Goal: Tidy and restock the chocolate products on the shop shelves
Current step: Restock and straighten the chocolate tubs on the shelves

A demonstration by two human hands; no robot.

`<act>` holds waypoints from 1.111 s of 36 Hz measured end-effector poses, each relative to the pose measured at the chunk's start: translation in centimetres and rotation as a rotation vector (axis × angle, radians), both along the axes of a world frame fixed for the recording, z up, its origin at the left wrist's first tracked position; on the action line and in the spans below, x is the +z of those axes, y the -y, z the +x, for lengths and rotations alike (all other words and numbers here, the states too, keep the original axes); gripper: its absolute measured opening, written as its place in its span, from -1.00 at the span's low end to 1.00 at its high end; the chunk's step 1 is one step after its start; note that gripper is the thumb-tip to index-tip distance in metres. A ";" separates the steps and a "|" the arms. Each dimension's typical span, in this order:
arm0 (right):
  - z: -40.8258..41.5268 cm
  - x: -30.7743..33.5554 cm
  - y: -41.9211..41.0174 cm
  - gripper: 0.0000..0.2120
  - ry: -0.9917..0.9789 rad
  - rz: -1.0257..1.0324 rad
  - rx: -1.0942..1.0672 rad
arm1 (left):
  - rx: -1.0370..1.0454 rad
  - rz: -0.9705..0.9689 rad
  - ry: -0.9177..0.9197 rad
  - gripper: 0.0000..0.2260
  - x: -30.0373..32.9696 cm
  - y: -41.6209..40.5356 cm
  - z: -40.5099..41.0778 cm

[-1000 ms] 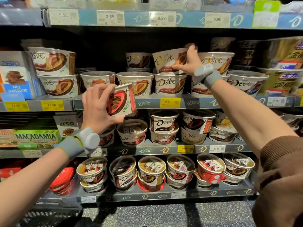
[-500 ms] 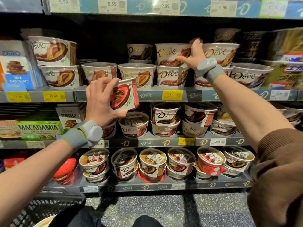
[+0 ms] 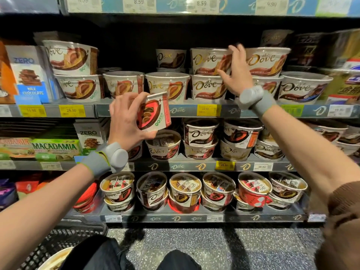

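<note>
The left hand [image 3: 128, 121] grips a small Dove chocolate tub [image 3: 153, 114], tilted on its side with its red-and-brown label showing, held in front of the upper shelf edge [image 3: 185, 111]. The right hand [image 3: 233, 73] reaches up with fingers spread and fairly straight, touching the right side of a top-stacked Dove tub [image 3: 209, 61] on the upper shelf. That tub sits on another Dove tub [image 3: 207, 87]. A black basket [image 3: 56, 244] lies at lower left.

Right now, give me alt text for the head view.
The left hand holds a red chocolate tub before the shelves, while the right hand touches a stacked white tub on the upper shelf.
</note>
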State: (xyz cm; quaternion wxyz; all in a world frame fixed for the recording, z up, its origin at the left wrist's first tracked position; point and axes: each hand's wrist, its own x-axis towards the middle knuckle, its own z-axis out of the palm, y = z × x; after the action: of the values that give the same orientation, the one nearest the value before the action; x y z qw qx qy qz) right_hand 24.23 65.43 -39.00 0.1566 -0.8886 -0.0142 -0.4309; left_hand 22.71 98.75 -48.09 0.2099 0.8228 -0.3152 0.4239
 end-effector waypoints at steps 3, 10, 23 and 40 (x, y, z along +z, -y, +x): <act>-1.7 -3.1 -1.4 -0.59 0.199 0.032 0.065 | -0.023 -0.010 -0.003 -0.16 -0.4 -0.8 -0.7; -5.2 -12.3 -4.9 -0.92 0.153 0.326 0.198 | -0.093 -0.048 -0.076 -0.13 -2.2 -1.5 -2.8; -2.5 -18.6 -10.4 -0.50 -0.894 1.227 0.627 | -0.258 0.169 -0.106 -0.32 -8.4 -1.0 -3.4; -1.1 -20.9 -10.6 -0.48 -1.078 1.240 0.695 | -0.244 0.185 -0.071 -0.44 -12.9 -0.1 -0.7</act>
State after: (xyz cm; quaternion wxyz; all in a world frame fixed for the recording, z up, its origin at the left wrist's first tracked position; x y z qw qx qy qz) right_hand 23.18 76.05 -59.93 0.7164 -0.6715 0.0284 0.1871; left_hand 21.97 98.87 -60.96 0.1938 0.8087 -0.4428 0.3351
